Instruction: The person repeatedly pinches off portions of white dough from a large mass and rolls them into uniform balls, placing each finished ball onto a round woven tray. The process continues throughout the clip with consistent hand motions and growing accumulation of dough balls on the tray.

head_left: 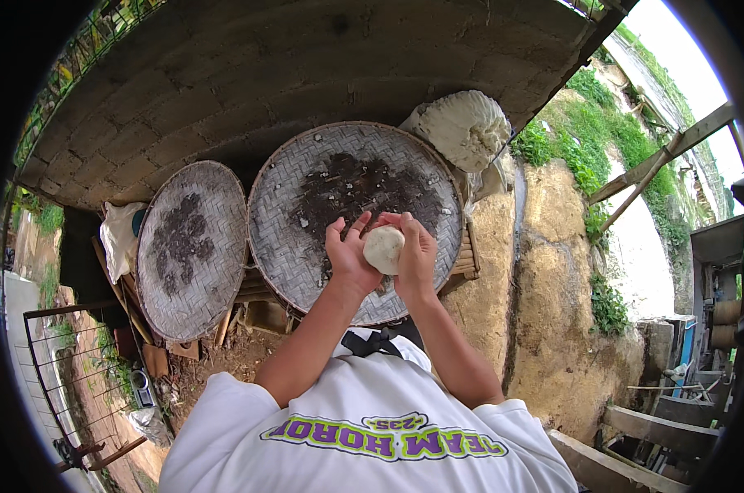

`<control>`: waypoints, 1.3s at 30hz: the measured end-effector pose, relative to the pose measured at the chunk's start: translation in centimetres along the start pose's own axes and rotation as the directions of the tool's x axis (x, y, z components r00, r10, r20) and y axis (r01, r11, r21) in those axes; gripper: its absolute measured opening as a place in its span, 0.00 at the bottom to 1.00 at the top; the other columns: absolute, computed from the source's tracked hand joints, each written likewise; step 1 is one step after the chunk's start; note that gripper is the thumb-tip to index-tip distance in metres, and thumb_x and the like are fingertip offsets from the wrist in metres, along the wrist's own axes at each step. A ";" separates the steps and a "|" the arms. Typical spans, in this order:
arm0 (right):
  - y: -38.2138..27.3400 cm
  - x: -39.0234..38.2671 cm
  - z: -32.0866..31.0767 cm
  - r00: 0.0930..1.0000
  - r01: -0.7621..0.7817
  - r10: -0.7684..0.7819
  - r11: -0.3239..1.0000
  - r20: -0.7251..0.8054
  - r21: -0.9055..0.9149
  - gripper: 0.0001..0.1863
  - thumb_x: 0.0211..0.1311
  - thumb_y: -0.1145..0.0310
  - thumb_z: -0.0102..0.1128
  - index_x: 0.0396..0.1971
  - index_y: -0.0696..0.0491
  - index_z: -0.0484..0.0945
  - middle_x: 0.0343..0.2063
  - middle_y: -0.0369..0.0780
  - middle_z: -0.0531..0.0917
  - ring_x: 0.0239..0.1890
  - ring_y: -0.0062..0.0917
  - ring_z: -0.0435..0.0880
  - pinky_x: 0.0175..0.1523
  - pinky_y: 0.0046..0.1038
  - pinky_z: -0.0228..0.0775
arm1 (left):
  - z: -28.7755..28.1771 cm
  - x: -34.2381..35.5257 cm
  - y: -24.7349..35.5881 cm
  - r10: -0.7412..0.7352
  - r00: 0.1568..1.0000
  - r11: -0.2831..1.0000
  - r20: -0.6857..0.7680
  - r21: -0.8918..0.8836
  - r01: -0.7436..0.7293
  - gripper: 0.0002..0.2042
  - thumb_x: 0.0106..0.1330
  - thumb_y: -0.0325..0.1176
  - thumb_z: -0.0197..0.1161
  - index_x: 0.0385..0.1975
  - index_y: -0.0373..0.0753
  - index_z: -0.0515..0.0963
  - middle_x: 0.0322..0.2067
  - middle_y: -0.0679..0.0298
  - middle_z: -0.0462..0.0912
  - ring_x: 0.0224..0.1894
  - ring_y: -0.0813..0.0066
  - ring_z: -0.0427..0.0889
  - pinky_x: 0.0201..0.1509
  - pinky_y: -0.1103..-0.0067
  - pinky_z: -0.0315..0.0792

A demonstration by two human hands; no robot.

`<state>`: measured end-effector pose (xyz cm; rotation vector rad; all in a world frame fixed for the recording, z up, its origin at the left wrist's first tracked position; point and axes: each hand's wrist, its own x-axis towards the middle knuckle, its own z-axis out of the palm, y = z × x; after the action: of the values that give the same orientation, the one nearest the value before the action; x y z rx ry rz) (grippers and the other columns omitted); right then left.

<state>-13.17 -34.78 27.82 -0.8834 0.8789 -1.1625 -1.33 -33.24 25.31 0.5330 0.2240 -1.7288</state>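
Note:
My left hand (348,260) is cupped with the palm up and fingers curled, against the left side of a pale, doughy-looking ball (383,248). My right hand (415,263) wraps round the ball's right side. Both hands hold it over a large round woven tray (283,197), whose middle carries dark, crumbly residue with small pale bits.
A second woven tray (154,271) leans at the left beside a pale cloth (118,238). A lumpy white sack (462,127) sits behind at right, below a block wall (248,74). A metal grid (68,378) stands at left, wooden rails (635,177) at right.

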 end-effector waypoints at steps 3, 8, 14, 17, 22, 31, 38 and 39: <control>-0.3 -1.1 0.9 0.994 0.109 -0.110 0.987 -0.005 -0.122 0.20 0.80 0.60 0.50 0.49 0.61 0.85 0.49 0.44 0.86 0.50 0.27 0.86 0.57 0.28 0.76 | 0.2 -0.7 -0.4 0.006 0.974 1.000 0.225 0.005 -0.007 0.28 0.73 0.58 0.48 0.57 0.39 0.74 0.62 0.52 0.76 0.69 0.52 0.72 0.75 0.57 0.65; -1.2 -1.7 1.5 0.840 0.541 -0.423 0.619 0.339 -0.570 0.17 0.78 0.63 0.52 0.48 0.60 0.84 0.47 0.45 0.86 0.50 0.32 0.86 0.55 0.30 0.75 | 0.1 0.2 1.3 -0.272 0.929 0.957 0.250 0.176 0.232 0.29 0.77 0.56 0.41 0.59 0.36 0.74 0.63 0.48 0.75 0.68 0.49 0.72 0.74 0.56 0.66; -1.4 -0.4 0.6 0.764 0.646 -0.562 0.672 0.318 -0.362 0.14 0.75 0.64 0.58 0.46 0.60 0.84 0.49 0.45 0.84 0.47 0.27 0.84 0.51 0.28 0.75 | -0.4 0.9 3.9 -0.479 0.845 0.876 0.238 0.190 0.443 0.33 0.76 0.62 0.39 0.59 0.36 0.74 0.58 0.49 0.80 0.60 0.56 0.81 0.68 0.60 0.73; -0.4 -0.6 0.6 0.916 0.387 -0.321 0.862 0.239 -0.328 0.15 0.76 0.61 0.59 0.44 0.59 0.85 0.49 0.41 0.85 0.44 0.22 0.84 0.48 0.27 0.77 | 0.4 0.2 3.2 -0.435 0.876 0.900 0.210 0.142 0.413 0.31 0.75 0.62 0.41 0.55 0.39 0.76 0.51 0.56 0.83 0.54 0.58 0.85 0.63 0.60 0.77; 1.0 -1.8 0.6 0.992 -0.009 0.038 0.973 -0.120 0.231 0.19 0.80 0.58 0.51 0.49 0.58 0.84 0.50 0.41 0.84 0.48 0.22 0.84 0.55 0.26 0.76 | 1.9 -1.8 -0.4 0.151 0.988 0.939 -0.035 0.319 -0.132 0.32 0.75 0.63 0.41 0.57 0.40 0.75 0.53 0.60 0.82 0.59 0.62 0.81 0.66 0.63 0.73; -0.4 -0.6 0.7 0.975 0.204 -0.180 0.959 0.134 -0.197 0.20 0.79 0.59 0.53 0.49 0.62 0.83 0.37 0.41 0.88 0.42 0.20 0.85 0.50 0.24 0.76 | 0.4 -0.4 0.6 -0.166 0.985 0.976 0.042 0.152 0.158 0.31 0.73 0.66 0.42 0.48 0.43 0.77 0.48 0.59 0.84 0.53 0.59 0.83 0.61 0.61 0.76; 0.0 -1.5 1.1 0.718 0.670 -0.647 0.546 0.255 -0.502 0.18 0.80 0.63 0.49 0.51 0.59 0.83 0.44 0.38 0.86 0.48 0.21 0.84 0.54 0.24 0.75 | 0.7 -0.9 2.2 -0.331 0.925 0.941 0.187 0.141 0.308 0.30 0.70 0.63 0.45 0.53 0.43 0.75 0.49 0.57 0.82 0.53 0.57 0.83 0.60 0.58 0.76; 0.2 -1.5 1.0 0.789 0.586 -0.574 0.593 0.220 -0.553 0.16 0.79 0.64 0.50 0.51 0.57 0.83 0.47 0.37 0.86 0.50 0.23 0.83 0.55 0.25 0.75 | 1.1 -0.8 2.4 -0.373 0.920 0.922 0.122 0.156 0.354 0.29 0.70 0.63 0.45 0.54 0.43 0.74 0.48 0.57 0.82 0.53 0.58 0.83 0.60 0.59 0.76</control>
<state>-12.41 -33.21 28.24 -1.8171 0.9924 -1.4497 0.85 -33.59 26.98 0.4739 0.1058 -2.1503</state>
